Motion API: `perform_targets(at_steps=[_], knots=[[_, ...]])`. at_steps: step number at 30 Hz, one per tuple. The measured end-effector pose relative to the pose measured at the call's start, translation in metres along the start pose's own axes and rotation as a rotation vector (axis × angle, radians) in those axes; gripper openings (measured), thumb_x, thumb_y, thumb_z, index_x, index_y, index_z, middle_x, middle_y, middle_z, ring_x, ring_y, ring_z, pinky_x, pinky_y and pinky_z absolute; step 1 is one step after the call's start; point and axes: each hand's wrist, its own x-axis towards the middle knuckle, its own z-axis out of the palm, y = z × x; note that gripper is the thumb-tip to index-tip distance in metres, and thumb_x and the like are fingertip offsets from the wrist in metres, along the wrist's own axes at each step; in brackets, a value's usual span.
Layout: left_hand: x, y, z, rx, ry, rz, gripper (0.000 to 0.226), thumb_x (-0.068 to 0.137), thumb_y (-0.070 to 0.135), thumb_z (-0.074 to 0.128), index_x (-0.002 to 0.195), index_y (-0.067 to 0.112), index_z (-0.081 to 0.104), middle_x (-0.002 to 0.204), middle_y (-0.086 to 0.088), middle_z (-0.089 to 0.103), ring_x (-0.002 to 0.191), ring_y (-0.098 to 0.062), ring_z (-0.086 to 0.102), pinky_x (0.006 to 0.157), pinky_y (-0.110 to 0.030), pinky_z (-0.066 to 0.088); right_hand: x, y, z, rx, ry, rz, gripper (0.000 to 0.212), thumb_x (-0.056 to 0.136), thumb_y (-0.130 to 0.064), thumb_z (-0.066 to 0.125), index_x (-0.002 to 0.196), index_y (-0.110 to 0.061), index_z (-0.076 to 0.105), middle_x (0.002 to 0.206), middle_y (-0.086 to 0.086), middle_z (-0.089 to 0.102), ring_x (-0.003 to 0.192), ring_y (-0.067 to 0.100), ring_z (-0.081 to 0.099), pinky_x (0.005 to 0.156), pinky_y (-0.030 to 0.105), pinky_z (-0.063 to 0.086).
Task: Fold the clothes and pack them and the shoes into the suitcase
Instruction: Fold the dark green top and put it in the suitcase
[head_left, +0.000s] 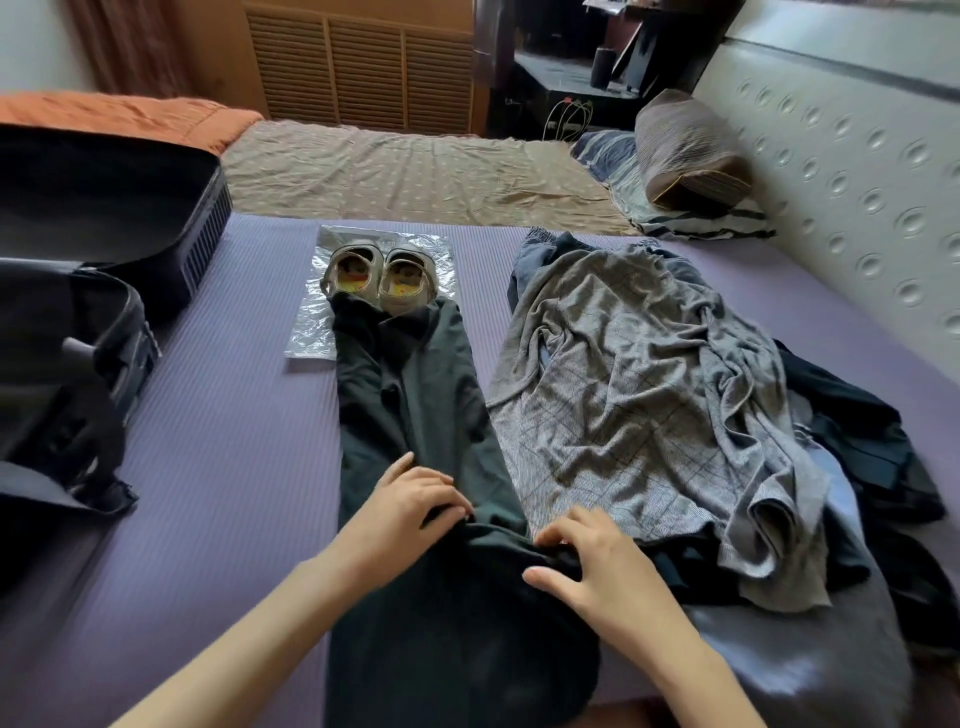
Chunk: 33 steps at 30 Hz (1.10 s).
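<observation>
Two hands work at the near edge of the bed (218, 467). The left hand (410, 504) lies flat, fingers spread, on the dark trousers (415, 395); the right hand (597, 561) presses beside it with fingers curled into the cloth. Neither is clamped shut; they sit near each other, not touching. The trousers run lengthwise from the near edge toward the middle of the bed, legs side by side, cuffs overlapping the toes of the shoes (379, 280).

Handling, judged: the fabric is soft, light and limp, with no stiffness to hold a fold. Take hold at the waistband or the cuffs, both hands apart, and smooth before folding.

Right of the trousers, touching their edge, lies the grey checked garment (639, 405), crumpled over a pile of darker clothes. The shoes stand on a clear plastic sheet (317, 312), past mid-bed. The suitcase (93, 291) lies open at the left edge.
</observation>
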Motion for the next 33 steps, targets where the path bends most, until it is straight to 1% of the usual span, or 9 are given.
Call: perform_targets(at_steps=[4,9,12,15,17,20,23,28,33], knots=[[-0.024,0.007,-0.006,-0.035,-0.045,0.002,0.069,0.079,0.080,0.020,0.104,0.036,0.067,0.103,0.023,0.060,0.117,0.014,0.039,0.118,-0.027,0.000,-0.017,-0.011,-0.010,-0.057,0.024,0.041,0.019,0.081,-0.044,0.067,0.088,-0.032,0.055,0.086,-0.015,0.049,0.094,0.006,0.049,0.082,0.021,0.038],[-0.039,0.008,-0.019,0.076,-0.137,0.022,0.025,0.081,0.031,0.070,0.105,0.038,0.066,0.110,0.023,0.056,0.116,0.011,0.038,0.117,-0.039,0.001,-0.050,-0.048,-0.006,0.045,0.024,-0.005,0.024,0.080,-0.045,0.064,0.097,-0.031,0.054,0.091,-0.017,0.062,0.094,0.005,0.059,0.077,0.023,0.040],[-0.053,0.007,-0.018,0.059,-0.050,0.041,0.029,0.075,0.017,0.075,0.091,0.040,0.065,0.105,0.019,0.062,0.114,0.006,0.045,0.115,-0.043,0.014,-0.071,-0.071,0.012,0.107,0.010,-0.085,0.028,0.083,-0.040,0.059,0.108,-0.032,0.050,0.112,-0.015,0.062,0.104,0.007,0.057,0.082,0.023,0.041],[-0.077,0.011,-0.004,0.088,0.017,0.079,0.028,0.077,0.019,0.064,0.092,0.042,0.060,0.102,0.021,0.062,0.116,0.005,0.046,0.112,-0.034,0.017,-0.084,-0.073,0.039,0.058,-0.070,-0.118,0.038,0.082,-0.044,0.055,0.118,-0.038,0.045,0.124,-0.015,0.053,0.110,0.007,0.055,0.086,0.026,0.042],[-0.095,0.014,0.005,0.105,0.041,0.077,0.035,0.075,0.011,0.061,0.091,0.042,0.058,0.107,0.018,0.063,0.117,0.002,0.045,0.109,-0.034,0.018,-0.092,-0.065,0.062,-0.074,-0.067,-0.180,0.034,0.077,-0.057,0.053,0.107,-0.041,0.055,0.103,-0.019,0.060,0.090,-0.005,0.060,0.071,0.017,0.045],[-0.120,0.026,0.012,0.017,0.124,-0.002,0.045,0.073,-0.004,0.060,0.089,0.038,0.063,0.115,0.015,0.059,0.119,-0.002,0.046,0.106,-0.028,0.029,-0.104,-0.052,0.074,0.011,0.045,-0.133,0.027,0.064,-0.062,0.045,0.080,-0.043,0.056,0.070,-0.025,0.055,0.061,-0.013,0.053,0.048,0.002,0.033],[-0.140,0.055,0.014,-0.193,0.285,-0.249,0.036,0.084,-0.003,0.060,0.093,0.031,0.067,0.112,0.017,0.056,0.105,0.002,0.055,0.092,-0.012,0.042,-0.109,-0.026,0.072,0.164,0.194,-0.028,0.022,0.072,-0.044,0.056,0.093,-0.041,0.056,0.085,-0.025,0.055,0.076,-0.010,0.052,0.064,0.005,0.039],[-0.155,0.082,0.030,-0.371,0.360,-0.512,0.034,0.085,0.008,0.067,0.102,0.037,0.058,0.096,0.012,0.059,0.087,-0.002,0.060,0.072,-0.023,0.054,-0.106,0.009,0.070,0.208,0.286,0.071,0.054,0.072,-0.003,0.071,0.114,-0.035,0.058,0.106,-0.027,0.050,0.098,-0.002,0.044,0.087,0.019,0.039],[-0.161,0.096,0.038,-0.319,0.339,-0.636,0.039,0.081,0.023,0.073,0.111,0.033,0.051,0.094,0.013,0.055,0.075,-0.001,0.061,0.068,-0.018,0.049,-0.102,0.027,0.081,0.213,0.311,0.056,0.058,0.065,0.004,0.075,0.112,-0.027,0.061,0.108,-0.014,0.054,0.102,0.002,0.043,0.093,0.005,0.027]])
